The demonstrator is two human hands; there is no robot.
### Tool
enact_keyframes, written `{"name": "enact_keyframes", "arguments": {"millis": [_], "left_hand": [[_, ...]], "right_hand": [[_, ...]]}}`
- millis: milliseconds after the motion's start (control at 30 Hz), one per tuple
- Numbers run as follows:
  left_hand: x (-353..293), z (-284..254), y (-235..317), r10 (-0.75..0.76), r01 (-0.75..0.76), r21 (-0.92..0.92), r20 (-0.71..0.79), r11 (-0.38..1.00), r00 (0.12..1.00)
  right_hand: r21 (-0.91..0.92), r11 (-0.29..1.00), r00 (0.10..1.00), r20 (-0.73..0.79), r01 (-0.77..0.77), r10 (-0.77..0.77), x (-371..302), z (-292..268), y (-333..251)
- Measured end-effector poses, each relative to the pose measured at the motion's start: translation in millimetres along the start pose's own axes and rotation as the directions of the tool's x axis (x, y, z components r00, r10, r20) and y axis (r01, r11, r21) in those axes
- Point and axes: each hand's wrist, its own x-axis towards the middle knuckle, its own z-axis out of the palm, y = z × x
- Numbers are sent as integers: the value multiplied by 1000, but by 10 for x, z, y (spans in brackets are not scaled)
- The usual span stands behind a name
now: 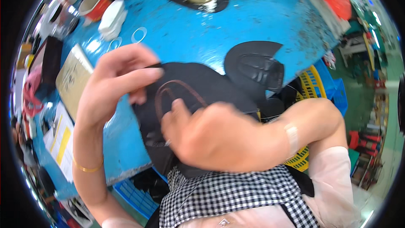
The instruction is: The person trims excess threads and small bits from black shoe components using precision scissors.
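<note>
Blue, scuffed workbench (261, 12) is filling the upper frame, with a second black shoe upper (255, 65) being left lying right of centre. At centre, a black leather piece (198, 88) with a brown stitched arc is being gripped by the left hand (112, 86) at its upper left edge. It is being pressed by the blurred right hand (211, 137); that grasp cannot be told. A yellow basket (312, 85) is being glimpsed at right.

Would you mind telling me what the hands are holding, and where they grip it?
Both grip a black leather piece: left hand pinches its upper left edge, right hand presses on its lower middle.
</note>
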Motion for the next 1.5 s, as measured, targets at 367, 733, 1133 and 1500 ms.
{"name": "enact_keyframes", "arguments": {"millis": [367, 733, 1133, 1500], "left_hand": [[-232, -346, 35, 310, -300, 86, -373, 950, 874], [-221, -194, 68, 125, -130, -25, -135, 991, 983], [179, 214, 142, -69, -153, 364, 529, 919, 846], [115, 345, -14, -13, -265, 494, 489, 828, 872]], "right_hand": [[173, 970, 982, -45, -174, 184, 47, 62, -132], [890, -431, 249, 388, 147, 887, -1186, 472, 865], [963, -185, 74, 202, -194, 977, -1927, 552, 1047], [806, 521, 942, 130, -281, 308, -666, -17, 692]]}}
